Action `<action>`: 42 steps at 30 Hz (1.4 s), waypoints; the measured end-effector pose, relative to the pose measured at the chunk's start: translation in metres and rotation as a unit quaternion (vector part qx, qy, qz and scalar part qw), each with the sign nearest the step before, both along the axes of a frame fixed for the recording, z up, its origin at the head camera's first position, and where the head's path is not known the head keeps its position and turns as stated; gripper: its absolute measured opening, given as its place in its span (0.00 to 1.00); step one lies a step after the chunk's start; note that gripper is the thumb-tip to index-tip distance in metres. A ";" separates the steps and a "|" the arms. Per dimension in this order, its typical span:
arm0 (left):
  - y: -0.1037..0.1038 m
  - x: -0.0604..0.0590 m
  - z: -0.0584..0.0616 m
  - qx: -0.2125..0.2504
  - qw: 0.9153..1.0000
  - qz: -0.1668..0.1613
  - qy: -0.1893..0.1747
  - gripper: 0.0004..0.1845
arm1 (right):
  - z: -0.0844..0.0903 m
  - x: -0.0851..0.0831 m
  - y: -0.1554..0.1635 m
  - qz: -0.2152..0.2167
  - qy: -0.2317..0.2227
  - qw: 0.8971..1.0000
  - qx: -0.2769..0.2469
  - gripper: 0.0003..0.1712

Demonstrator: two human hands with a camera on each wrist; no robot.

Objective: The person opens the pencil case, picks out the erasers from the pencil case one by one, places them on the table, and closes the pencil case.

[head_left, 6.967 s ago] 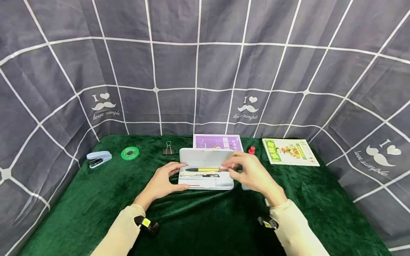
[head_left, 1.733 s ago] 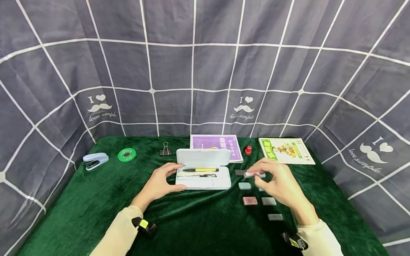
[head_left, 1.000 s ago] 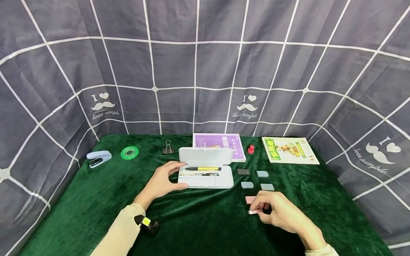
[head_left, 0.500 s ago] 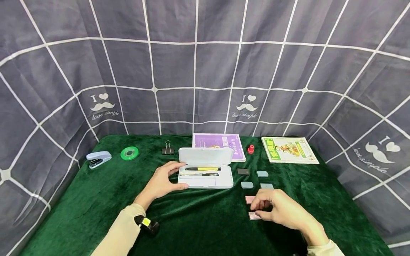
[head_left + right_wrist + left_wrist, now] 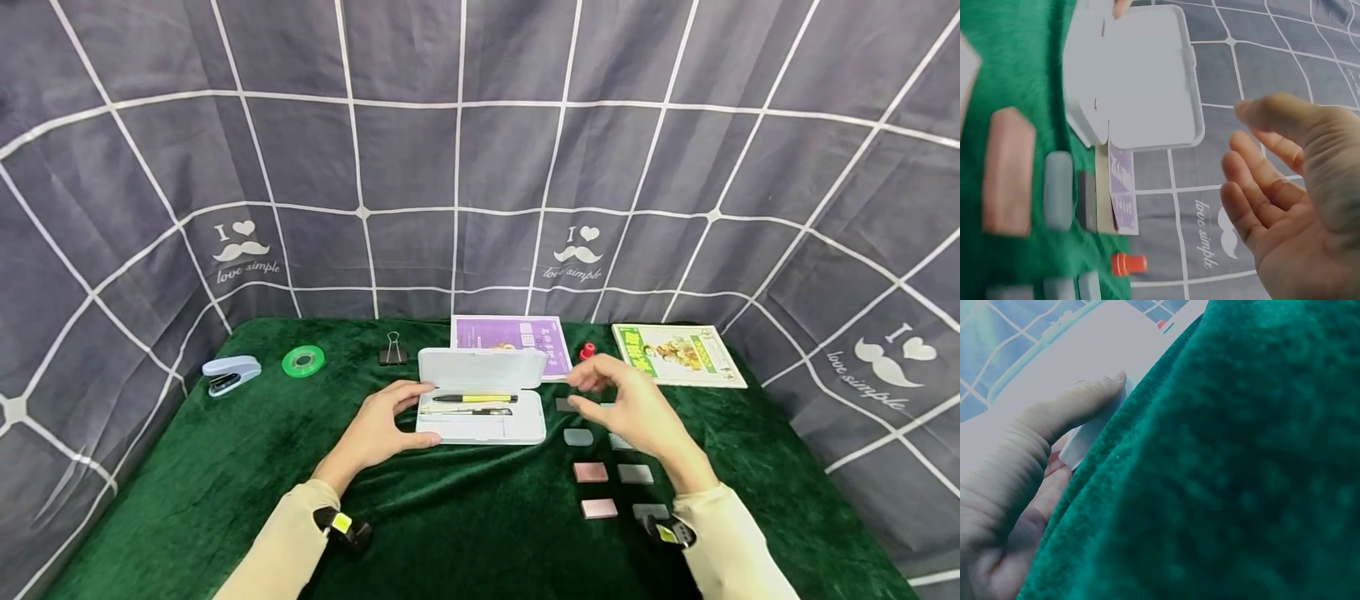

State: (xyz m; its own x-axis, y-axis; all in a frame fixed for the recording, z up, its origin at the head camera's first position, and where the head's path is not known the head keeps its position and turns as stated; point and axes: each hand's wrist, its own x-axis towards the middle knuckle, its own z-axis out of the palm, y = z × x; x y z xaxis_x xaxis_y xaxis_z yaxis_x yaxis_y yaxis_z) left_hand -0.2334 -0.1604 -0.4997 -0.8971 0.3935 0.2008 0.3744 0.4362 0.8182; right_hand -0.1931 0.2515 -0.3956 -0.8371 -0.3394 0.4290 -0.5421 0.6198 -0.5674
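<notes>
A white pencil case [image 5: 525, 421] lies with its lid [image 5: 480, 368] raised. A yellow-and-black pen [image 5: 480, 399] and a slim black-and-clear pen [image 5: 480, 412] lie inside. My left hand [image 5: 381, 425] grips the case's left end, thumb at the front edge, as the left wrist view shows. My right hand [image 5: 630, 408] hovers right of the case with fingers apart, holding nothing. Under and before it, small eraser-like blocks lie in two columns: a dark grey block [image 5: 566, 404], a blue-grey block [image 5: 578, 437], a pink block [image 5: 591, 472], a pale pink block [image 5: 599, 508] and several grey ones, partly hidden.
Behind the case lie a purple book [image 5: 506, 331] and a red stamp-like piece [image 5: 587, 352], with a green-and-yellow book [image 5: 678, 356] farther right. On the left are a stapler [image 5: 231, 373], green tape roll [image 5: 303, 361] and binder clip [image 5: 393, 350]. Curtains enclose the table.
My right hand carried a pale pink block from the case side to the front of the left column, let go of it, and moved back up, fingers spread. The left hand stayed on the case.
</notes>
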 end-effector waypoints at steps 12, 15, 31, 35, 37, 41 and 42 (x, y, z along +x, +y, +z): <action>0.004 0.000 0.002 0.017 0.999 0.020 -0.021 0.41 | -0.031 -0.035 -0.030 -0.015 -0.041 0.997 -0.060 0.41; 0.004 0.001 0.002 0.033 0.999 0.020 -0.028 0.49 | -0.037 -0.036 -0.031 -0.002 -0.067 0.995 -0.070 0.41; 0.001 0.003 0.003 0.017 1.000 0.015 -0.019 0.44 | -0.043 -0.031 -0.034 0.084 -0.138 0.987 0.000 0.19; -0.001 0.004 0.005 0.003 1.000 0.018 -0.008 0.40 | -0.045 -0.030 -0.037 0.074 -0.166 0.983 0.015 0.33; -0.001 0.005 0.005 0.003 1.000 0.018 -0.006 0.40 | -0.046 -0.031 -0.037 0.066 -0.170 0.983 0.028 0.39; 0.001 0.005 0.004 0.008 1.000 0.015 -0.011 0.42 | -0.048 -0.029 -0.035 0.059 -0.163 0.983 0.054 0.43; 0.001 0.006 0.003 0.008 1.000 0.014 -0.013 0.42 | -0.049 -0.028 -0.035 0.057 -0.165 0.983 0.058 0.43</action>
State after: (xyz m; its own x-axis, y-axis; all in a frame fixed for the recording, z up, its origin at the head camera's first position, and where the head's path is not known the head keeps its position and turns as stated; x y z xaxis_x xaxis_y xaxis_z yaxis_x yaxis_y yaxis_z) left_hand -0.2275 -0.1592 -0.4962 -0.9123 0.3658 0.1840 0.3418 0.4329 0.8341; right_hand -0.2215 0.2166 -0.4446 -0.8777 -0.4697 0.0944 -0.4107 0.6361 -0.6532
